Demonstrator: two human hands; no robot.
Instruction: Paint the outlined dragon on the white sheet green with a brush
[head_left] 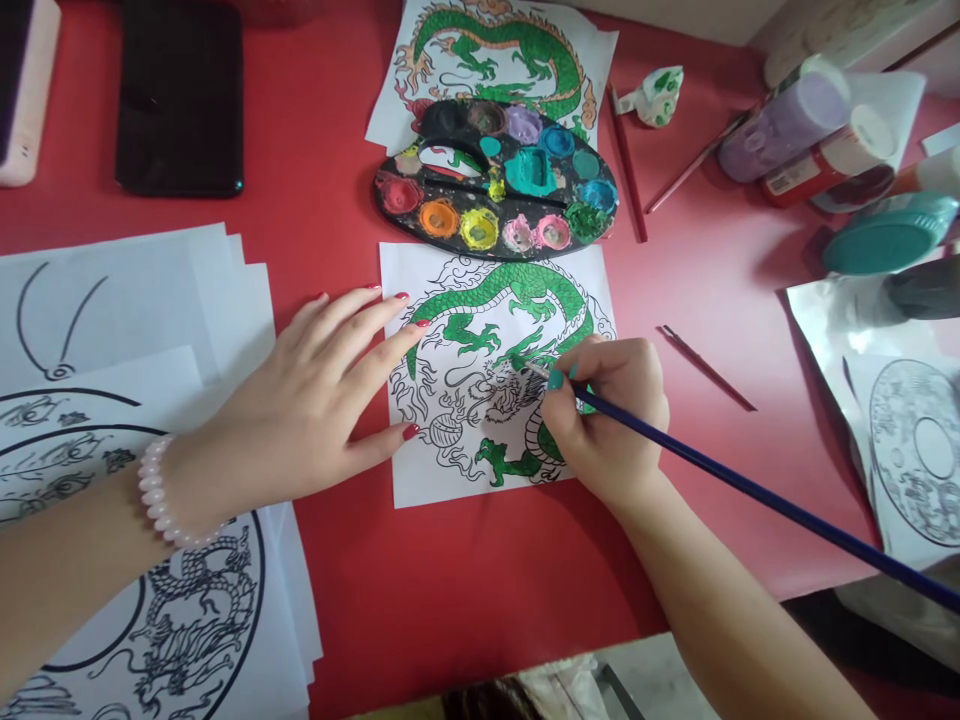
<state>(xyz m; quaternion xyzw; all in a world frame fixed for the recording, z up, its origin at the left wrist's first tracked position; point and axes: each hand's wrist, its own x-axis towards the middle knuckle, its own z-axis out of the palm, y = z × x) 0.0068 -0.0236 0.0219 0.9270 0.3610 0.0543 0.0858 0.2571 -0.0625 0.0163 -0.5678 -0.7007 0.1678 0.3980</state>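
A sheet with a dragon drawing (420, 475) lies on the red table, its body partly painted green and its head mostly plain line work. My left hand (330, 385) rests with fingers spread, the tips on the sheet's left edge; a pink bead bracelet circles the wrist. In my right hand (611, 410) is a paintbrush (720, 462) with a long dark blue handle, gripped low near the ferrule. Its green-wet tip touches the drawing by the dragon's head. Just above the sheet sits a black paint palette (450, 232) with several colour wells.
Behind the palette lies another painted dragon sheet (502, 40). Paint bottles (784, 118) and a teal-lidded jar (889, 235) stand at right, with loose brushes (706, 368) nearer. Printed sheets (240, 300) are stacked at left, below a dark phone-like device (180, 100).
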